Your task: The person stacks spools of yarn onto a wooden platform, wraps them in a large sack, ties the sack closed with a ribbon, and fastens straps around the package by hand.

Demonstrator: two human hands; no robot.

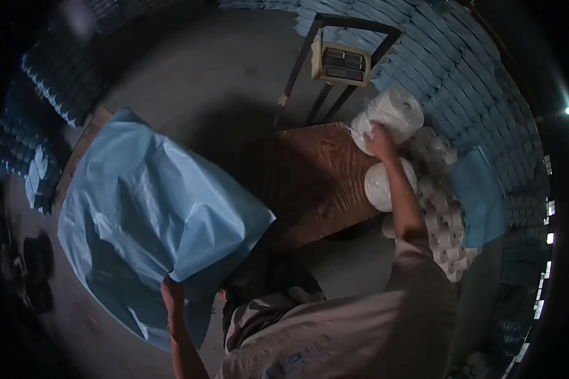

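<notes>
The left hand (172, 292) pinches the edge of a big blue sack (152, 202). The right hand (379, 141) has its fingers closed on a white roll (398, 112), at the brown board's (319, 170) corner.

Light blue all over the big sheet (164, 202), with pale shiny streaks. Red-brown on the board (322, 170), with wavy dark lines. White on the roll (401, 110) at its far right corner, white again on the lower roll (380, 187) by the right edge. Cream on the scale box (341, 64). Pale blue on the stacks (468, 82), with dark stripes. Blue marks on the grey-brown shirt (360, 322).
</notes>
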